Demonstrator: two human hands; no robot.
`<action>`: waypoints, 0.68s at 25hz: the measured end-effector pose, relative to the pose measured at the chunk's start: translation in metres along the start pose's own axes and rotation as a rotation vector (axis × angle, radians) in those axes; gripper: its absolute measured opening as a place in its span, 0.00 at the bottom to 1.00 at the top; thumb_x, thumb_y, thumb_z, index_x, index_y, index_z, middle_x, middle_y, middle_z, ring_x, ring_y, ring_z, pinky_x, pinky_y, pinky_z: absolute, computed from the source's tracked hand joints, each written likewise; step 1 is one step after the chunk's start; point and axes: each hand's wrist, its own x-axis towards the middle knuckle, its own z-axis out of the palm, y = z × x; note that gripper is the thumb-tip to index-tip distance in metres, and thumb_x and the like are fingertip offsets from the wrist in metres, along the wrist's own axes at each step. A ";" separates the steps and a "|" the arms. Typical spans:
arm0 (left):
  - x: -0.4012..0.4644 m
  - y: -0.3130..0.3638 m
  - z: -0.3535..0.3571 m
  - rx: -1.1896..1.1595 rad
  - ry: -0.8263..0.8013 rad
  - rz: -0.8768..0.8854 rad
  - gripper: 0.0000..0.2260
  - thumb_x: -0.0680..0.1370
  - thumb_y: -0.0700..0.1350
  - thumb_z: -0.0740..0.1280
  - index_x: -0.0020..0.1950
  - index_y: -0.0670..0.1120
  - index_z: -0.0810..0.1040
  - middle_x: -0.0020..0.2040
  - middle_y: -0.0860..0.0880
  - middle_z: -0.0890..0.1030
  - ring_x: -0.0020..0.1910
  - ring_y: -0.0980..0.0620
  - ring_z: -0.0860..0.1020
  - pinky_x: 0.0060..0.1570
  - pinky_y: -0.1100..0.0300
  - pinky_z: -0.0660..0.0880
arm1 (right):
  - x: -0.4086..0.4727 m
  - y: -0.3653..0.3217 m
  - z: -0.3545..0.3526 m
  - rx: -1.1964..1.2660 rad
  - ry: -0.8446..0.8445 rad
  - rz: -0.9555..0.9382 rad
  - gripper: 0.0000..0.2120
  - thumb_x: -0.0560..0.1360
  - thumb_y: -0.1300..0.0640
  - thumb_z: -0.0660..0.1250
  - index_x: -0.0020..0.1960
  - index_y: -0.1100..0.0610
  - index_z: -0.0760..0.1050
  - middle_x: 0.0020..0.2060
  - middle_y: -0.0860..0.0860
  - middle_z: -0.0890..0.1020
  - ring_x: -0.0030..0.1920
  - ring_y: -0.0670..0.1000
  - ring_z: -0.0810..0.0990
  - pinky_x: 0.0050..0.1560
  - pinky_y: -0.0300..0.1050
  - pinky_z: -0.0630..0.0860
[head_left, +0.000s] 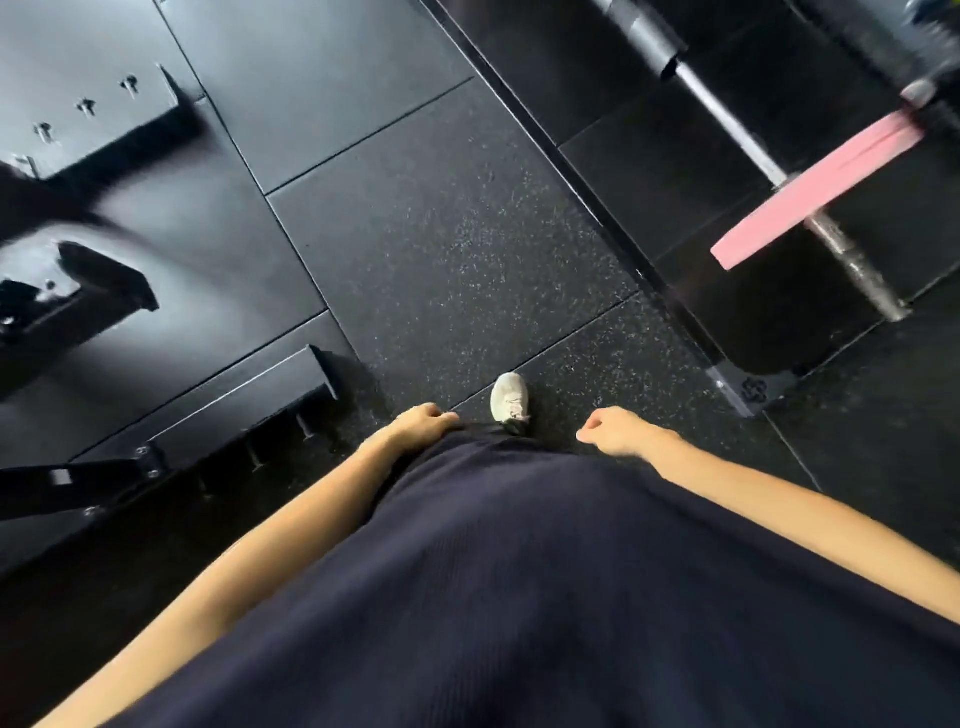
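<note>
Near the barbell (727, 120), left hand (423, 423) and right hand (618, 431) hang loosely curled and empty; lifting appears not yet begun.

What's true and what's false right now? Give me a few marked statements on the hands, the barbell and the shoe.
The left hand holds nothing. True.
The right hand grips the barbell. False: it hangs free, well apart from the barbell.
The plate on the barbell is pink. True.
The shoe in view is black. False: it is white.
The floor is dark speckled matting. True.
</note>
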 end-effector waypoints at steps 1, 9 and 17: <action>0.013 0.014 -0.029 0.013 0.023 -0.001 0.18 0.81 0.54 0.59 0.62 0.43 0.76 0.60 0.45 0.78 0.60 0.45 0.75 0.57 0.57 0.70 | 0.016 -0.016 -0.030 -0.006 0.017 -0.020 0.16 0.78 0.51 0.63 0.59 0.61 0.78 0.59 0.57 0.80 0.60 0.57 0.77 0.59 0.46 0.71; 0.119 0.114 -0.215 -0.125 0.112 -0.007 0.16 0.80 0.52 0.60 0.55 0.41 0.77 0.51 0.43 0.81 0.48 0.44 0.79 0.48 0.54 0.75 | 0.137 -0.144 -0.246 -0.008 0.092 -0.109 0.12 0.76 0.52 0.65 0.55 0.58 0.79 0.57 0.54 0.81 0.58 0.56 0.77 0.56 0.45 0.70; 0.241 0.183 -0.391 -0.100 0.036 -0.148 0.18 0.81 0.53 0.58 0.56 0.40 0.78 0.57 0.42 0.81 0.58 0.43 0.78 0.50 0.56 0.73 | 0.280 -0.272 -0.465 -0.181 -0.029 -0.127 0.14 0.77 0.52 0.64 0.56 0.61 0.80 0.56 0.56 0.82 0.57 0.57 0.79 0.55 0.46 0.72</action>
